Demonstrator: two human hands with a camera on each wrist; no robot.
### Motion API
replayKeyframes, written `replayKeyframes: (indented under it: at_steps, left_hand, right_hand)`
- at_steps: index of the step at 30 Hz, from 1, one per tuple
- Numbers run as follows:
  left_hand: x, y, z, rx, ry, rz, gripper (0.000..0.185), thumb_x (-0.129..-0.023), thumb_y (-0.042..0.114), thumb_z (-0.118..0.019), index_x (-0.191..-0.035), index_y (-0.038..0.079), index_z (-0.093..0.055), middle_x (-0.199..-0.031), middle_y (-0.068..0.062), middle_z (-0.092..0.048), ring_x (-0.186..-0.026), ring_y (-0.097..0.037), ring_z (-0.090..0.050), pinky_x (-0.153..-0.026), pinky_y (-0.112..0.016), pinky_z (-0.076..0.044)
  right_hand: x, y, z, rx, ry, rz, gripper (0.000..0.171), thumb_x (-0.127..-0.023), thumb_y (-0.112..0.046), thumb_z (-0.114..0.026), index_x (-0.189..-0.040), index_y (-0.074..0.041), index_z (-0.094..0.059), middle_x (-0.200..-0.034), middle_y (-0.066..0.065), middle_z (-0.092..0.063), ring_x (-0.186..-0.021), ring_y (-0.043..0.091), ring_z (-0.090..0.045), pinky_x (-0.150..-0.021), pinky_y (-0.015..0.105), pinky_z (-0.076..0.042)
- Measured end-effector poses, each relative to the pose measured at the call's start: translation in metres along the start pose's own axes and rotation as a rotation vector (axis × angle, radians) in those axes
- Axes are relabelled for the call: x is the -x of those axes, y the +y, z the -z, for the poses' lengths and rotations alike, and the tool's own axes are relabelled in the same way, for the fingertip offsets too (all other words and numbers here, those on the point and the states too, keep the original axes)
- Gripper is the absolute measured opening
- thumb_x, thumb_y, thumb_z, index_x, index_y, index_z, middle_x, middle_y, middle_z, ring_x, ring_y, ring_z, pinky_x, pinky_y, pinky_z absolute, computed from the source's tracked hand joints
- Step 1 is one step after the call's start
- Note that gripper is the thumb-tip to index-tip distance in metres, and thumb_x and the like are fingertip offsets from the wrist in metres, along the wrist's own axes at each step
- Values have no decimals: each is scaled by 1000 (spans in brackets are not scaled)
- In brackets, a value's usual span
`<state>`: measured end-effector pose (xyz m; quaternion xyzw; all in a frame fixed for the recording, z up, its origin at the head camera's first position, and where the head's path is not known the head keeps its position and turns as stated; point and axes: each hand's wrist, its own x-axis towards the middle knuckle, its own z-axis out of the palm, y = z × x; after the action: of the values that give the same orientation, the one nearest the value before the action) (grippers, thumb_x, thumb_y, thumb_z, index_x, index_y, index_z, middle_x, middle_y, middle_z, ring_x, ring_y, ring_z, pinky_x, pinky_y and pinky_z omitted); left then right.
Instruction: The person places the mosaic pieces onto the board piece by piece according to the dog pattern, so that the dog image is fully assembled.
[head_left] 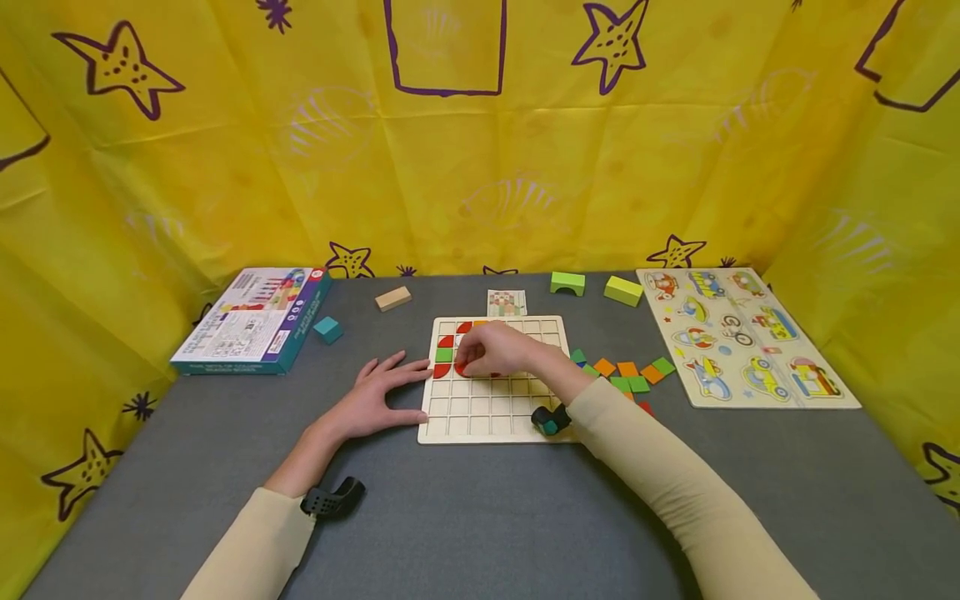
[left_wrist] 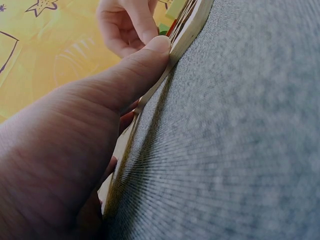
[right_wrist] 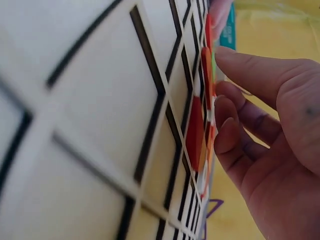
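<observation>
The board [head_left: 465, 425] lay on the tabletop [head_left: 465, 525], some cells on its left side already filled. The right hand [head_left: 497, 347] reached over it with curled fingers, thumb and forefinger drawn close together at a red piece [head_left: 461, 370] in the left part of the grid; whether they pinched it or only pressed on it could not be told. The left hand [head_left: 378, 396] had its fingers spread, with contact at the board's left edge.

The step in hand looked like seating that red piece in its cell. Done well, it called for squaring the piece to the grid strips before any push, and for checking which way it should face against the card [head_left: 507, 302] just beyond the board. A light press at the middle would likely drop it flat, whereas a push at one corner might tip it. The green piece [head_left: 444, 355] sat near, so a sideways slip could unseat it. The left hand was best used as a gentle brace, without shoving. The strap [head_left: 540, 417] at the right wrist showed over the board's near right part and needed clearance, as did the loose tiles [head_left: 628, 384] off the right edge.
</observation>
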<state>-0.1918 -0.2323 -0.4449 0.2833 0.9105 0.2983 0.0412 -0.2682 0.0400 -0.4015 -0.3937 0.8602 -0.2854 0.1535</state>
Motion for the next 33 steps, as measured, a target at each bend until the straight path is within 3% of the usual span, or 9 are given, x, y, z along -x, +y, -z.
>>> replayKeyframes:
  at_steps: [12, 21, 33]
  left_hand:
    - [1, -3, -2, -2, -2, -10, 71, -87, 43, -80, -146, 14, -56, -157, -5, -43, -150, -42, -17, -113, -68, 1]
    - [-1, -3, -3, 0, 4, -13, 70, -87, 43, -79, -147, 14, -56, -157, -5, -43, -150, -42, -16, -113, -68, 1]
    - [-1, -4, -2, -2, 6, -12, 71, -86, 43, -80, -146, 14, -56, -156, -5, -44, -149, -42, -17, -113, -68, 1]
  right_hand:
    - [41, 21, 27, -81, 100, -47, 19, -94, -14, -73, -111, -5, -74, -90, 0, -66, -83, 20, -57, -76, 34, -48]
    - [78, 43, 45, -81, 174, -160, 27, -96, -18, -72, -120, -5, -70, -103, 3, -68, -92, 22, -60, -81, 39, -50]
    - [128, 76, 52, -97, 231, -254, 24, -96, -18, -72, -117, -6, -71, -102, 3, -68, -92, 22, -62, -82, 40, -50]
